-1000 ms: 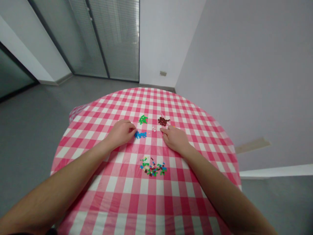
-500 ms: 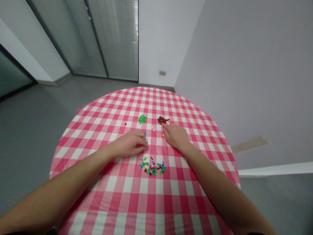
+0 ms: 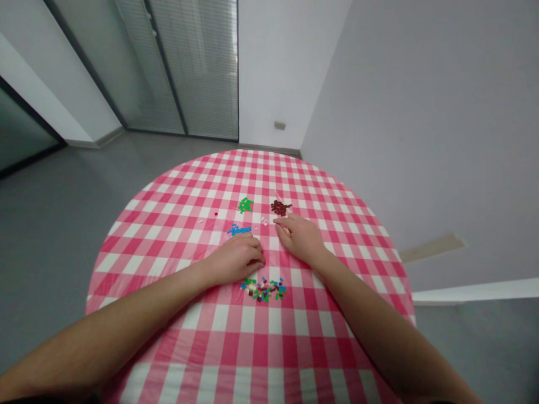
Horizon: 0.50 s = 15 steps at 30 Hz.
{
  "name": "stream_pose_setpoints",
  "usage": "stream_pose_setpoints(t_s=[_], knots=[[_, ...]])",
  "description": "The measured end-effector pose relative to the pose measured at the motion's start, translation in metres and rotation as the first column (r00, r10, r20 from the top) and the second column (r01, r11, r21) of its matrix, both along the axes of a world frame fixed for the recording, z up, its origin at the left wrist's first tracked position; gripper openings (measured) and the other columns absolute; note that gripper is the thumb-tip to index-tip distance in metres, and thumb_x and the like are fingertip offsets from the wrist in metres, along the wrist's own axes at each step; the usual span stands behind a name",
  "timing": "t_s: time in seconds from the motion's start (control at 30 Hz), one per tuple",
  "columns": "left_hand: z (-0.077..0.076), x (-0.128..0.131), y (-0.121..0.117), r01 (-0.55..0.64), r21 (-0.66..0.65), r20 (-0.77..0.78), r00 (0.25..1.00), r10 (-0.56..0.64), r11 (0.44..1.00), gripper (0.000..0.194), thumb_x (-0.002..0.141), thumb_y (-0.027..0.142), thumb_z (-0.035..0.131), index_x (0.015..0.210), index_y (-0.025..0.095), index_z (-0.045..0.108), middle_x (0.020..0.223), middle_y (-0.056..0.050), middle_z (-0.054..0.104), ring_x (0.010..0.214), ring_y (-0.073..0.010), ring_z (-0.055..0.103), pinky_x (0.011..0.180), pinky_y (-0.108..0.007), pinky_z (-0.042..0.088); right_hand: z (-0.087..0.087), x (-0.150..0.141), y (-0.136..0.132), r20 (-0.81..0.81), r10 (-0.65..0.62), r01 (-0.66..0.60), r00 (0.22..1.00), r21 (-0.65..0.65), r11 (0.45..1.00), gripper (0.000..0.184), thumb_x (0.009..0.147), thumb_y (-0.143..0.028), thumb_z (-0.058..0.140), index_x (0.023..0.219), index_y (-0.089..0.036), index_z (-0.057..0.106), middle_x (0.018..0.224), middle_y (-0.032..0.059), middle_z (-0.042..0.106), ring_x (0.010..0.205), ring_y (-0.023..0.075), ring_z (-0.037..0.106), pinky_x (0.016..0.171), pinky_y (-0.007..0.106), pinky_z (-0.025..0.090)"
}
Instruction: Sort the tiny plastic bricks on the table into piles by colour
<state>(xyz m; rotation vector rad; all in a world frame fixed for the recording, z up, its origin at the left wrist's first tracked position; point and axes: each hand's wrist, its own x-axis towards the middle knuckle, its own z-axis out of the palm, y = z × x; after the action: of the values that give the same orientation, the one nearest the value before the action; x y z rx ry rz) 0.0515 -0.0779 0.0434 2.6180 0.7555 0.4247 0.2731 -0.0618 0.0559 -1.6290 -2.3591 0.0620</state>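
Note:
My left hand (image 3: 240, 258) is just nearer to me than a pile of small blue pieces (image 3: 240, 229). Its fingers curl down and close toward the thumb near the mixed pile of small coloured pieces (image 3: 264, 290); anything between the fingertips is too small to make out. My right hand (image 3: 302, 238) lies low over the cloth, just on the near side of a pile of dark brown pieces (image 3: 279, 207). Its index finger and thumb are stretched out and apart, with nothing visible held. Pale pieces (image 3: 287, 230) show partly under that hand.
A round table wears a red-and-white checked cloth (image 3: 295, 350). Beyond the blue pile is a green pile (image 3: 245, 205). Few whitish pieces (image 3: 265, 221) lie between the hands, and a single red piece (image 3: 216, 214) is on the left. Walls and a glass partition stand behind.
My left hand has moved right and toward me, uncovering the blue pile. The right hand has drawn slightly back from the brown pile.

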Motion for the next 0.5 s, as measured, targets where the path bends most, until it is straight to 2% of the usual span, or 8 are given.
stream_pose_setpoints(t_s=[0.07, 0.13, 0.23, 0.3, 0.37, 0.5], knots=[[-0.002, 0.000, 0.001, -0.078, 0.017, 0.004, 0.997, 0.078, 0.997, 0.018, 0.095, 0.021, 0.061, 0.091, 0.019, 0.078, 0.088, -0.007, 0.073, 0.086, -0.0214, 0.064, 0.082, -0.036, 0.046, 0.001, 0.001, -0.001, -0.005, 0.035, -0.035, 0.999, -0.015, 0.999, 0.034, 0.102, -0.031, 0.047, 0.117, -0.021, 0.075, 0.101, 0.0097, 0.073, 0.092, 0.0210, 0.065, 0.074, 0.029, 0.044], [-0.002, -0.002, 0.003, -0.133, 0.027, 0.003, 0.991, 0.133, 0.991, 0.021, 0.094, 0.020, 0.058, 0.094, 0.020, 0.079, 0.088, -0.008, 0.073, 0.087, -0.0226, 0.064, 0.083, -0.037, 0.046, 0.003, 0.000, -0.004, -0.001, 0.136, -0.136, 0.991, -0.052, 0.989, 0.032, 0.101, -0.028, 0.048, 0.116, -0.021, 0.075, 0.098, 0.0087, 0.074, 0.089, 0.0198, 0.065, 0.073, 0.029, 0.042], [0.000, -0.007, 0.008, -0.225, 0.037, -0.011, 0.974, 0.225, 0.974, 0.024, 0.089, 0.013, 0.056, 0.092, 0.019, 0.079, 0.087, -0.008, 0.072, 0.087, -0.0238, 0.064, 0.084, -0.039, 0.048, 0.007, -0.004, -0.010, 0.046, 0.363, -0.353, 0.931, -0.144, 0.924, 0.027, 0.099, -0.027, 0.052, 0.110, -0.022, 0.077, 0.090, 0.0063, 0.074, 0.081, 0.0182, 0.063, 0.069, 0.028, 0.038], [0.003, -0.011, 0.011, -0.280, 0.038, -0.021, 0.960, 0.281, 0.959, 0.024, 0.086, 0.012, 0.056, 0.091, 0.019, 0.079, 0.086, -0.008, 0.072, 0.087, -0.0241, 0.064, 0.085, -0.040, 0.048, 0.008, -0.008, -0.015, 0.088, 0.464, -0.440, 0.882, -0.200, 0.875, 0.026, 0.099, -0.029, 0.053, 0.101, -0.022, 0.078, 0.084, 0.0051, 0.072, 0.076, 0.0171, 0.061, 0.065, 0.028, 0.035], [0.006, -0.013, 0.013, -0.311, 0.035, -0.024, 0.950, 0.312, 0.950, 0.025, 0.086, 0.013, 0.056, 0.092, 0.019, 0.079, 0.086, -0.008, 0.072, 0.089, -0.0242, 0.064, 0.086, -0.040, 0.049, 0.009, -0.012, -0.018, 0.117, 0.497, -0.462, 0.860, -0.237, 0.855, 0.026, 0.099, -0.029, 0.053, 0.094, -0.022, 0.078, 0.083, 0.0048, 0.072, 0.074, 0.0167, 0.061, 0.064, 0.028, 0.033], [0.009, -0.015, 0.013, -0.323, 0.020, -0.030, 0.946, 0.324, 0.946, 0.025, 0.086, 0.015, 0.056, 0.094, 0.019, 0.079, 0.089, -0.008, 0.073, 0.091, -0.0244, 0.064, 0.087, -0.040, 0.050, 0.009, -0.018, -0.021, 0.125, 0.460, -0.416, 0.879, -0.270, 0.868, 0.024, 0.099, -0.027, 0.054, 0.096, -0.021, 0.077, 0.089, 0.0056, 0.074, 0.078, 0.0175, 0.063, 0.065, 0.028, 0.035]])
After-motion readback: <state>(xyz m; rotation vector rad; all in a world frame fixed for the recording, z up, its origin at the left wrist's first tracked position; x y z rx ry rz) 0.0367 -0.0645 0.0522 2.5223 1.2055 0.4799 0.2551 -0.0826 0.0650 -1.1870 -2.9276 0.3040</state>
